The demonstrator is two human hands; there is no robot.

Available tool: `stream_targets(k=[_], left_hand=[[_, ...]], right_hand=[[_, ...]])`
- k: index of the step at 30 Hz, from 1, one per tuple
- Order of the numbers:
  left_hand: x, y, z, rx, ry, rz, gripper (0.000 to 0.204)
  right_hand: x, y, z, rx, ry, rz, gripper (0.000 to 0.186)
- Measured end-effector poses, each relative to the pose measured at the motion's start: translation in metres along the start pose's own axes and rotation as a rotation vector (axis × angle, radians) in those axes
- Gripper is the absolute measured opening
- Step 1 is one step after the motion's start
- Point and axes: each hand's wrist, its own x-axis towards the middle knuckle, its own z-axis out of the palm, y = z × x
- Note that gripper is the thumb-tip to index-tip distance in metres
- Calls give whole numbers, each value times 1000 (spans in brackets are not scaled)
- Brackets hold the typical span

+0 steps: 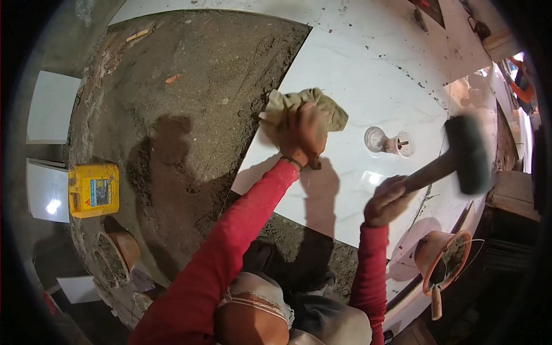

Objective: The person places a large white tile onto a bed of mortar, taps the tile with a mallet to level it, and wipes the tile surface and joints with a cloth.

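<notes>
My left hand (303, 135), somewhat blurred, grips a crumpled pale, dirty cloth (328, 109) on a white marbled tile (351, 213), near the edge where the tile borders rough grey mortar (213, 92). My right hand (384, 201) is wrapped round the wooden handle of a black rubber mallet (467, 155), its head lifted over the right part of the tiles and blurred. Between the cloth and the mallet head, small white plastic cups or lids (376, 139) lie on the tile.
A yellow jerrycan (92, 190) and a mortar bucket (126, 253) stand left, beside loose tiles (52, 106). An orange bucket (431, 259) with a trowel (436, 305) is lower right. A person's arm (520, 89) shows at the far right. Wood scraps (138, 34) lie on the mortar.
</notes>
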Motion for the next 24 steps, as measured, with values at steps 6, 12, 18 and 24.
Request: stream_targets(k=[6,12,18,24], left_hand=[[-41,-3,-24,-55,-5,-17,55],[-61,10,-43,-121,-158,95,58],[-48,17,-41,-71,-100,-43,73],[-51,15,-32,-47,-111,-51,80]], right_hand=[[-3,7,6,-389,-224,-62,26],[11,-1,21,-530,-357,-29,36],[30,-9,31,-160,-113,-101,41],[33,-10,56,-867,-760,156,38]])
